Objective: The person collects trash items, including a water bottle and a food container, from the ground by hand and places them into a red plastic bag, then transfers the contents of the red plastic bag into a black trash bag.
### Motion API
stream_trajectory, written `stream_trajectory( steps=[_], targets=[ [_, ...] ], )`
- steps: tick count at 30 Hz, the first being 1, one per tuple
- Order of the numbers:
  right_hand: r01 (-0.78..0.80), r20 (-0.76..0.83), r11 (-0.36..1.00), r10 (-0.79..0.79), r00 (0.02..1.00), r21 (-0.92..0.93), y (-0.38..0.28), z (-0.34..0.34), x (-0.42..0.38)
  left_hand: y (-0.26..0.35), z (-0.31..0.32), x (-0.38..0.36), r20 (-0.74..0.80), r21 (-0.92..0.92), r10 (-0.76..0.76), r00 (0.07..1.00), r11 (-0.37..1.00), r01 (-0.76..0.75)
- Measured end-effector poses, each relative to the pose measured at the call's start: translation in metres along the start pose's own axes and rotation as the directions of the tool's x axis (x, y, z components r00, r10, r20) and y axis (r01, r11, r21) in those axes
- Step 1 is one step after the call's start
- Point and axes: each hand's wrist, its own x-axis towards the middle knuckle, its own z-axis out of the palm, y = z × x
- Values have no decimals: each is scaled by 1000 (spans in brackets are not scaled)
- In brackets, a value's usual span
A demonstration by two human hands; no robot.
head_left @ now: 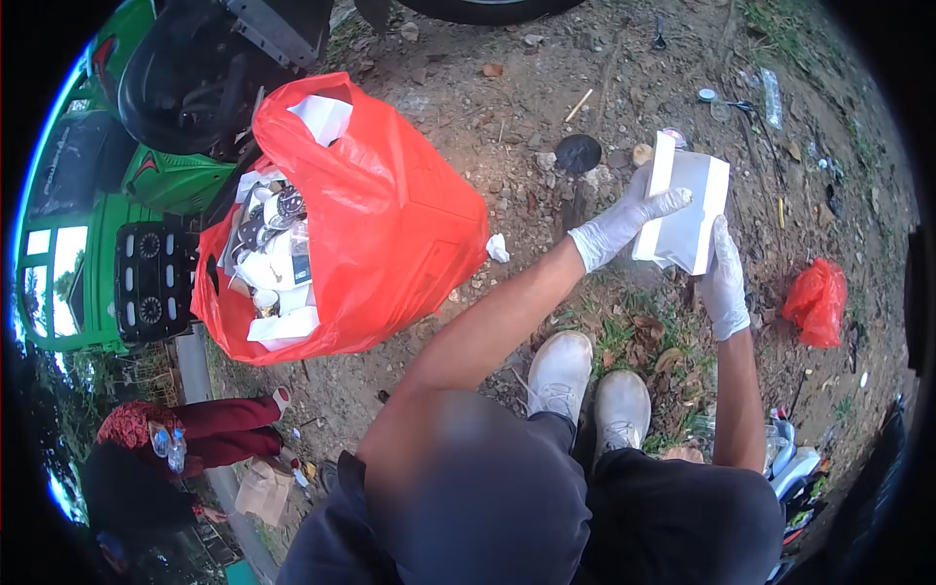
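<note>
A white cardboard box (690,214) is held between my two gloved hands over the dirt. My left hand (624,222) grips its left side, the thumb lying across the white surface. At the lower right edge, my right hand (722,283) has its fingers closed on the box, partly behind it. Left of my arms stands a large red plastic bag (409,234), its mouth open and filled with white packaging, cups and other waste.
A small red bag (817,302) lies on the right. A green vehicle (97,224) stands at the far left. Another person (229,429) with bottles is at lower left, near a paper bag (263,492). Bottles and litter lie at right.
</note>
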Motion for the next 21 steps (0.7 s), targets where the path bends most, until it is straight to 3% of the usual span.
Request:
stream_trajectory(
  steps=[3,6,9,14,17,18,20,21],
  targets=[
    [16,52,1000,-17,998,3,-2,31,0,24,-1,-19,-129,54,86,988,995,-79],
    [29,186,994,-8,983,-108,-17,76,-7,60,-4,-45,-253,258,162,954,962,-94],
    [48,284,982,7,959,-185,-32,109,-12,134,5,-87,-303,393,290,908,906,-158],
    [65,269,963,8,963,-261,-27,103,-7,249,-16,-185,-492,717,471,732,696,34],
    [63,212,954,1,977,-294,-23,74,-3,302,-49,-241,-617,775,575,538,562,288],
    [70,187,959,-18,982,-275,-20,65,-3,317,-69,-260,-620,784,610,493,459,418],
    [62,148,962,-23,989,-268,-20,50,-3,340,-117,-294,-636,742,587,500,290,604],
    [54,118,964,-24,993,-260,-20,44,-3,340,-140,-304,-635,746,585,505,292,599]
  ],
)
